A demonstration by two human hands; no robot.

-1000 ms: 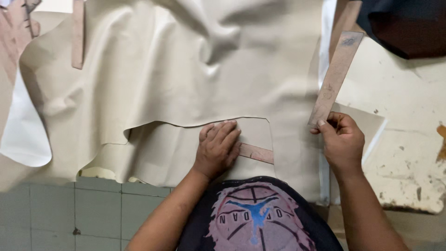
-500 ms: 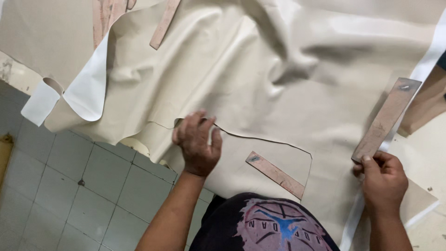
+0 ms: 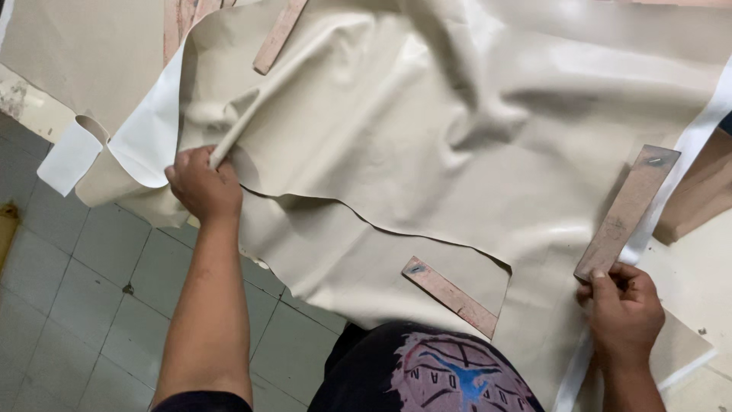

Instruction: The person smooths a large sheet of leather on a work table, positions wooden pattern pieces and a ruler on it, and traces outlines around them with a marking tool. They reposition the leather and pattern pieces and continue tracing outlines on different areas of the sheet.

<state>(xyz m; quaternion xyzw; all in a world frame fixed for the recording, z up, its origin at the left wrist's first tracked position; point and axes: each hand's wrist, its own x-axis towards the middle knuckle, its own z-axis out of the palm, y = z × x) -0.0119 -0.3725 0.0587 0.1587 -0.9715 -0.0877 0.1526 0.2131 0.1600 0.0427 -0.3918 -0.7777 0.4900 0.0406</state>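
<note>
Beige sheet [image 3: 457, 152] pulled left, L hand [image 3: 202, 187] shifted

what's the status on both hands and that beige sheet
Left hand gripping a bunched fold of the large beige leather-like sheet. Right hand holding a flat brown rectangular template strip. Second, similar strip lying on the sheet's near edge.

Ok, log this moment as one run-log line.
left hand: gripping bunched fold of beige sheet | right hand: holding flat strip at its lower end | second strip: lying on sheet, untouched
</note>
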